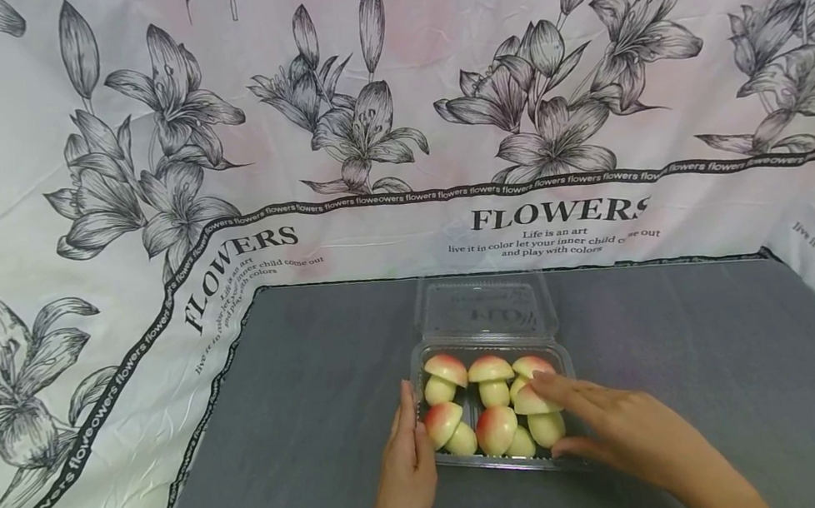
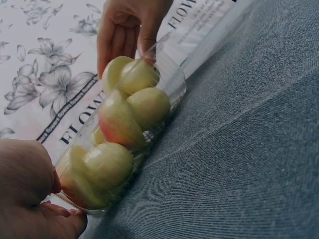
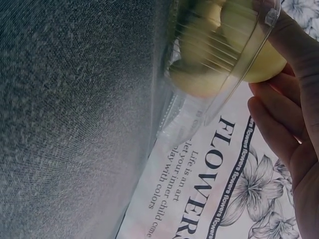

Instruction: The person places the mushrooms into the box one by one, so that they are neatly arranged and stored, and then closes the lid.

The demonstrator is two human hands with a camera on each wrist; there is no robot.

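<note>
A clear plastic clamshell box (image 1: 492, 464) sits on the grey tabletop with its lid (image 1: 484, 304) folded back behind it. Inside lie several mushroom-shaped pieces, pale green-yellow with red-blushed caps, such as the one (image 1: 446, 375) at the back left. My left hand (image 1: 408, 472) holds the box by its left side, fingers and thumb at the rim in the left wrist view. At the front right corner, my right hand (image 1: 623, 426) grips a mushroom-shaped piece (image 1: 546, 429), its fingers over the cap and the thumb low by the stem. That cap overlaps the piece behind it.
Grey cloth-like tabletop (image 1: 307, 433) extends around the box on both sides. White fabric (image 1: 391, 239) printed with flowers and lettering hangs behind and along the sides, meeting the table at its back edge.
</note>
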